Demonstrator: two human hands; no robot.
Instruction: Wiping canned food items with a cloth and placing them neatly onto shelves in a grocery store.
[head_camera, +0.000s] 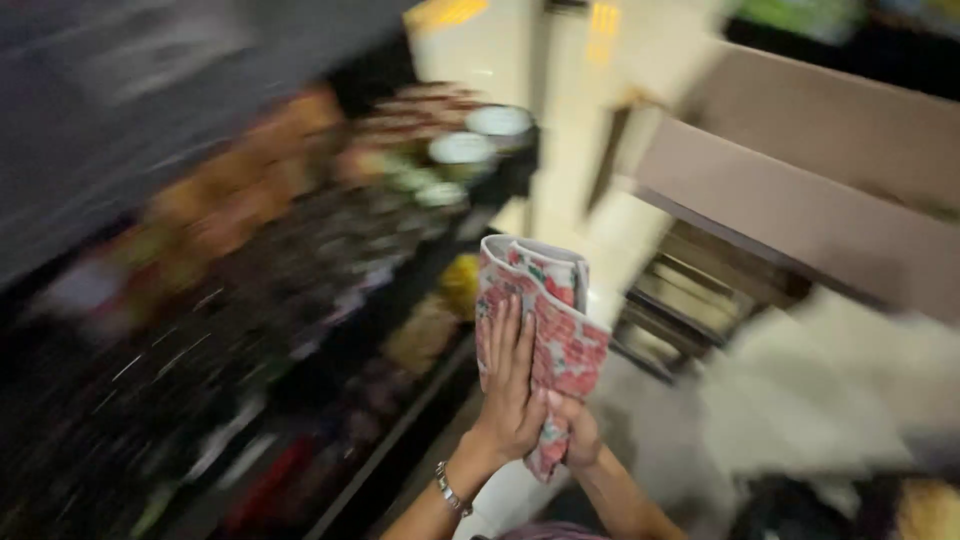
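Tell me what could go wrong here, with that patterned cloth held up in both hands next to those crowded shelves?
1. The floral cloth is pinched only at its lower end by the right hand, with the left hand flat against it; it might slip and fall.
2. The packed shelves stand close on the left, so a swing could knock goods off.
3. The view is heavily blurred, so footing may be uncertain.

left hand (510, 385): raised, fingers straight and together, palm pressed flat | right hand (575, 432): lower, just beside it, fingers curled in a pinch | both forearms lifted
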